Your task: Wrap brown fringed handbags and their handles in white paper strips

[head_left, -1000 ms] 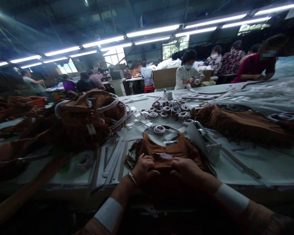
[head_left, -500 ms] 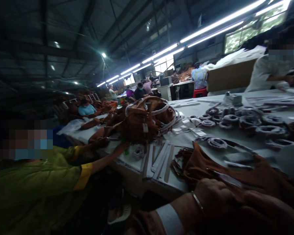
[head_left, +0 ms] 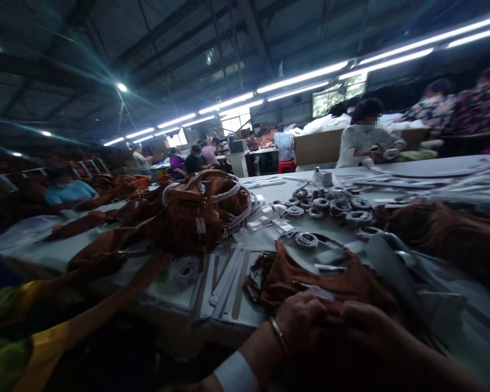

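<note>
A brown suede-like bag [head_left: 330, 280] lies at the table's near edge, with a dark strap loop behind it and fringe-like strips at its left. My left hand [head_left: 299, 320], with a bangle at the wrist, is closed on the bag's near edge. Beside it, my right hand [head_left: 369, 324] has its fingers curled round the same brown material. Dark shadow hides much of the fingertips and the part of the bag below them. A piece of clear plastic [head_left: 320, 292] shows on the bag just beyond my left hand.
Flat pale strips [head_left: 228, 283] lie left of the bag on the white table [head_left: 265, 239]. Beyond are several wrapped rolls [head_left: 338, 204] and a larger brown bag [head_left: 196, 212] with wrapped handles. A co-worker's hand [head_left: 151, 269] reaches in at left. More brown material [head_left: 453, 228] is piled right.
The view has swung to the right, bringing more of the right side of the table into sight. Both my hands show more clearly now, still on the brown bag.
</note>
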Demonstrator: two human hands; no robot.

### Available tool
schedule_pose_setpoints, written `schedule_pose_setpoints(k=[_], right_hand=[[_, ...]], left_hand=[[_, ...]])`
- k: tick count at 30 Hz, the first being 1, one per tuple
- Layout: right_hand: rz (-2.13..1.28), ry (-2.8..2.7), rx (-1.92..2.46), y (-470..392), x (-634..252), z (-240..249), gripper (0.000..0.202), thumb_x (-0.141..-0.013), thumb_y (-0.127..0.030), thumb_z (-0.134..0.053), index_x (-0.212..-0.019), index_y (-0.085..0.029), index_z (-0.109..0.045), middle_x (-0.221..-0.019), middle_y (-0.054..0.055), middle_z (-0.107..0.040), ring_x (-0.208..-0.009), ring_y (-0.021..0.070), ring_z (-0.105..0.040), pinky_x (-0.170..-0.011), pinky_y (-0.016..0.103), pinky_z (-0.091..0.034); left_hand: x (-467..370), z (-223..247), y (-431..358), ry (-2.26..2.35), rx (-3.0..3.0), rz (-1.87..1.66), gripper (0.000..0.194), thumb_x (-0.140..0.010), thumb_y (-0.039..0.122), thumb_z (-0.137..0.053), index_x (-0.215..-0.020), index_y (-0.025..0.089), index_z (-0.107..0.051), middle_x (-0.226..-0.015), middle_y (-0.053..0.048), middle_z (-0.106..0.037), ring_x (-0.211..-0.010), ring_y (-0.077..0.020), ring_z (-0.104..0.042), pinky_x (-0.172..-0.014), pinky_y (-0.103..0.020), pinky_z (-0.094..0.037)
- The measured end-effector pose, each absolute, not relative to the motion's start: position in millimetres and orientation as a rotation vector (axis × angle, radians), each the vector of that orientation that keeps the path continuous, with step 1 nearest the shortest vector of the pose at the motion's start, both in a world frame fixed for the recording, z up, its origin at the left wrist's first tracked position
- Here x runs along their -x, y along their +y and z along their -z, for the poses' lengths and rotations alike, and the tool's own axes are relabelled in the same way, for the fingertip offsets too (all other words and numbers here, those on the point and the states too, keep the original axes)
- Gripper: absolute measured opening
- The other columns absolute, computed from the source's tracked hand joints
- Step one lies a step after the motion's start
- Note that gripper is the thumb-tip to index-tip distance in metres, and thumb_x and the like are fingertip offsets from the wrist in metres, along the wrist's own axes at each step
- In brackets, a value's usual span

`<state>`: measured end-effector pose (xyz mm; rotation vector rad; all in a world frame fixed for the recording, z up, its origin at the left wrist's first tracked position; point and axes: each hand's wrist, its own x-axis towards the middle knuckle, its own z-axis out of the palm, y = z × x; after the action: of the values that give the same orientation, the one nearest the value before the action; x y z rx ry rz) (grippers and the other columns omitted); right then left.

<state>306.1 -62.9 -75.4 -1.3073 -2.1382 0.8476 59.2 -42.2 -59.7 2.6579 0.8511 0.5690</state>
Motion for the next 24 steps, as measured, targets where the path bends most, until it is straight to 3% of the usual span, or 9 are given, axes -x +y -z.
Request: schedule_pose_setpoints(k=[2, 4, 10, 15, 18, 24], right_hand=[[-0.874, -2.165, 1.285, -60.8, -302.9, 69.8, 0.013, -0.076, -0.029, -0.063, -0.071, -0.018, -0.058, -0.076, 0.001, -0.063, -0.073, 0.0179, -0.055, -0.064, 0.026, -0.043], [-0.890, -2.174, 1.293, -59.5, -300.8, 64.1, 0.015, -0.078, -0.029, -0.061, -0.070, -0.017, -0.057, -0.075, 0.001, -0.062, -0.073, 0.0170, -0.054, -0.063, 0.025, -0.040], [-0.740, -2.370, 1.449, -61.8, -304.0, 51.2, 0.019, -0.081, -0.033, -0.058, -0.075, -0.018, -0.068, -0.074, 0.002, -0.068, -0.068, 0.0176, -0.057, -0.062, 0.026, -0.039], [-0.616, -2.351, 1.683, -64.5, -307.7, 49.8, 0.025, -0.083, -0.040, -0.058, -0.080, -0.021, -0.073, -0.079, 0.007, -0.073, -0.072, 0.0237, -0.066, -0.063, 0.029, -0.041], [-0.589, -2.283, 1.775, -66.5, -308.5, 54.0, 0.024, -0.085, -0.036, -0.056, -0.079, -0.020, -0.072, -0.084, 0.008, -0.075, -0.075, 0.0246, -0.068, -0.063, 0.029, -0.042], [-0.547, -2.214, 1.884, -67.9, -304.1, 63.7, 0.020, -0.088, -0.033, -0.056, -0.084, -0.023, -0.072, -0.088, 0.007, -0.076, -0.081, 0.0243, -0.070, -0.068, 0.029, -0.045]], left_hand=[[-57.8, 56.9, -41.9, 0.779, -2.610, -0.649, 0.035, -0.078, 0.033, -0.073, -0.109, 0.020, -0.063, -0.110, -0.009, -0.066, -0.099, -0.0234, -0.062, -0.086, -0.034, -0.051], [-57.6, 55.4, -41.0, 0.794, -2.618, -0.629, 0.025, -0.077, 0.029, -0.072, -0.098, 0.019, -0.065, -0.100, -0.007, -0.067, -0.092, -0.0220, -0.062, -0.080, -0.033, -0.050], [-60.9, 50.2, -36.6, 0.898, -2.714, -0.428, 0.011, -0.079, 0.027, -0.069, -0.078, 0.019, -0.062, -0.086, -0.006, -0.067, -0.082, -0.0209, -0.062, -0.075, -0.032, -0.047], [-58.7, 43.4, -31.5, 1.185, -2.656, -0.241, 0.035, -0.087, 0.052, -0.062, -0.080, 0.018, -0.066, -0.087, -0.010, -0.072, -0.083, -0.0260, -0.068, -0.073, -0.035, -0.049], [-56.5, 40.2, -26.3, 1.334, -2.599, -0.126, 0.055, -0.087, 0.069, -0.052, -0.081, 0.017, -0.070, -0.087, -0.012, -0.074, -0.085, -0.0305, -0.071, -0.074, -0.038, -0.052], [-61.4, 31.5, -19.2, 1.417, -2.567, 0.043, 0.065, -0.084, 0.076, -0.047, -0.086, 0.016, -0.074, -0.090, -0.015, -0.076, -0.089, -0.0336, -0.072, -0.077, -0.041, -0.054]])
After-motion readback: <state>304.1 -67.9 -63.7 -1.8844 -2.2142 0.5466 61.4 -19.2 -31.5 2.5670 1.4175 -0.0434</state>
